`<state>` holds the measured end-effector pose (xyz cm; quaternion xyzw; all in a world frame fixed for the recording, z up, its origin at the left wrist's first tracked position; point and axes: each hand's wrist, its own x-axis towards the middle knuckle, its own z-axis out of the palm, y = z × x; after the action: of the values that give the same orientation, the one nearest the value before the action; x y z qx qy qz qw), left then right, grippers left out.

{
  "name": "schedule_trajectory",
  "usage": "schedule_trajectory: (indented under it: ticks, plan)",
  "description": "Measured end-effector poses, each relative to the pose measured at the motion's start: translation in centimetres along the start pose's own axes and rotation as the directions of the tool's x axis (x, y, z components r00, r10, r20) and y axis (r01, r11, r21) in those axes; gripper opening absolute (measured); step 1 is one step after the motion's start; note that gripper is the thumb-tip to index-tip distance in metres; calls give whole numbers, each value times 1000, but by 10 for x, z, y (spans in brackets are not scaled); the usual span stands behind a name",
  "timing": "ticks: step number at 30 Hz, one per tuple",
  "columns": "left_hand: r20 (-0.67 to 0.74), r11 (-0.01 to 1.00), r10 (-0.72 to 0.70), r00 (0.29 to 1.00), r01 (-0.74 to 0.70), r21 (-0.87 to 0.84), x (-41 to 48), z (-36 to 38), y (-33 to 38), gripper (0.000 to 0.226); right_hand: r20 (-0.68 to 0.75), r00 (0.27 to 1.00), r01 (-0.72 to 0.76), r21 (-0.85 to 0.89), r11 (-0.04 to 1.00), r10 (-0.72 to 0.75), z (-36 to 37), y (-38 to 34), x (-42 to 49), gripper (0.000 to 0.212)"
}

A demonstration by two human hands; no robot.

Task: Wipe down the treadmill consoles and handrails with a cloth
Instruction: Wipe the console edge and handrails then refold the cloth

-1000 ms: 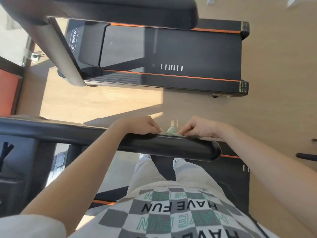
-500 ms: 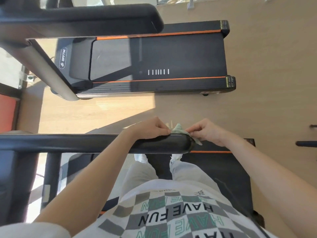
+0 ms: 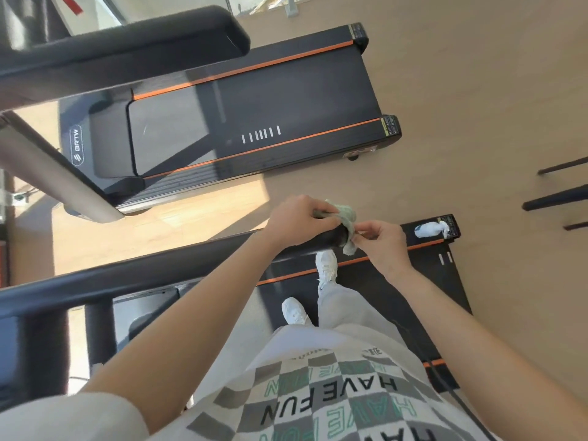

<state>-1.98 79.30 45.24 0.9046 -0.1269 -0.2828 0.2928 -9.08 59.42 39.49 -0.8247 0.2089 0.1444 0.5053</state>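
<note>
Green cloth over handrail end, left grip clamping it, right grip pinching its edge.

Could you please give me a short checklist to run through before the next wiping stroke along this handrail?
1. Cloth on the handrail: ok, it is wrapped over the rail's end.
2. Left hand grip: ok, its fingers curl over the rail top and hold the cloth.
3. Right hand grip: ok, it pinches the cloth's hanging edge.
4. Rail's underside covered by the cloth: cannot tell, it is hidden.
5. Spray bottle out of the way: ok, it sits at the rear corner of the treadmill deck, apart from the shoes.
</note>
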Motion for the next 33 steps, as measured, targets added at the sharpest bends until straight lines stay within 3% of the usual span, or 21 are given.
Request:
schedule_trajectory:
  ticks: [2, 4, 6, 9, 12, 14, 19, 22, 26, 30, 33]
  plan:
    - [-121, 999, -31, 992, 32, 3, -1, 8, 4, 29, -23, 998, -50, 37, 998, 50, 4, -1, -5, 12]
    - [-215, 997, -69, 974, 71, 3, -2, 15, 9, 23, 4, 987, -156, 280, 947, 161, 7, -7, -9, 6]
    - [-285, 996, -74, 956, 84, 24, -3, 21, 13, 18, 71, 969, -239, 514, 824, 237, 9, -14, -12, 2]
    - [-339, 996, 23, 941, 8, 91, -10, 31, 12, 17, 67, 963, -252, 564, 786, 260, 15, -19, -11, 22]
    - [-411, 976, 204, 889, -150, 160, -24, 36, 4, 15, -43, 982, -143, 452, 880, 181, 24, -20, -19, 16]
    - [-474, 945, 318, 821, -235, 228, -36, 40, -7, 14, -122, 992, 8, 333, 943, 35, 29, -20, -30, 21]
    - [-628, 921, 377, 680, -208, 328, -69, 49, -47, 13, -243, 910, 335, -44, 941, -335, 39, -22, -46, 26]
    - [-668, 902, 413, 619, -178, 393, -87, 51, -66, 10, -181, 811, 503, -272, 821, -557, 43, -23, -46, 28]
    - [-733, 915, 367, 572, -79, 396, -109, 57, -84, 9, -39, 617, 671, -497, 551, -786, 51, -31, -43, 23]
    - [-814, 938, 271, 513, 48, 343, -140, 57, -110, 12, 187, 463, 800, -509, 318, -866, 85, -51, -44, 19]
    - [-851, 937, 224, 474, 136, 322, -162, 52, -136, 15, 284, 413, 851, -458, 256, -865, 116, -71, -50, 20]
